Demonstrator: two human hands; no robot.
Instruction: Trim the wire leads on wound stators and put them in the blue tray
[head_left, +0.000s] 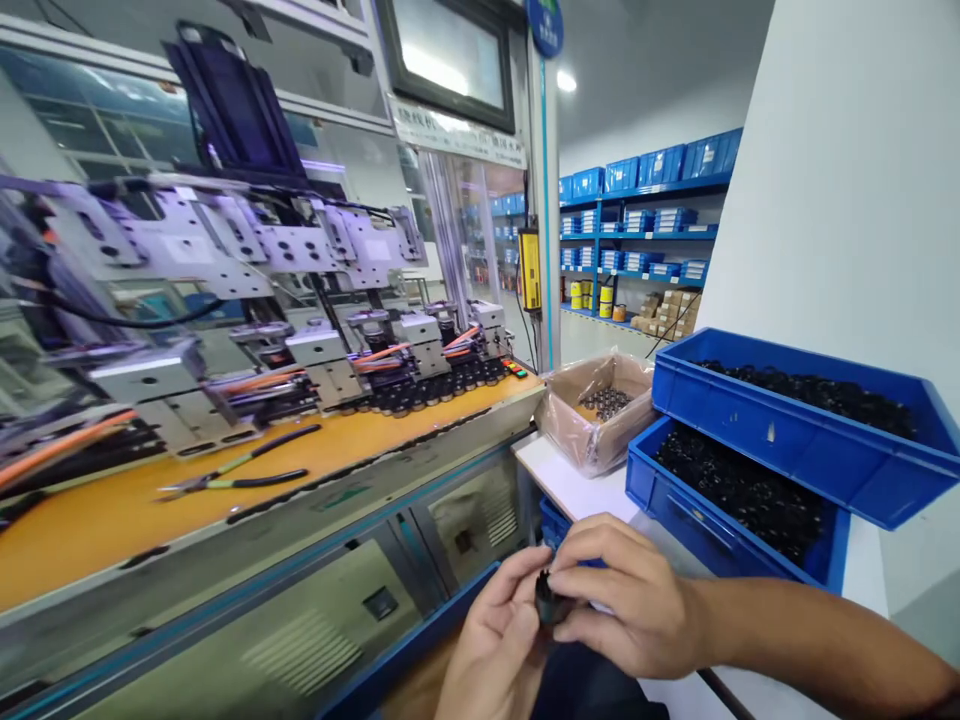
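Note:
Low in front of me, both hands meet around a small dark cylindrical part (549, 598) with a notched black upper end. My left hand (498, 630) grips it from the left between thumb and fingers. From the other side my right hand (634, 598) closes on the same part, fingertips at its top and thumb lower down. Fingers cover much of the part, so its exact kind cannot be made out. Beyond the right hand, a lower blue bin (645, 485) holds many small black pieces, and an upper blue bin (787, 432) with similar pieces rests partly over it.
A plastic-lined cardboard box (574, 440) with small parts stands on the white table (551, 468). At left, a machine (322, 365) runs along an orange work surface (360, 445), where pliers (247, 468) and a row of round dark parts (427, 390) lie. Blue shelves (637, 237) stand behind.

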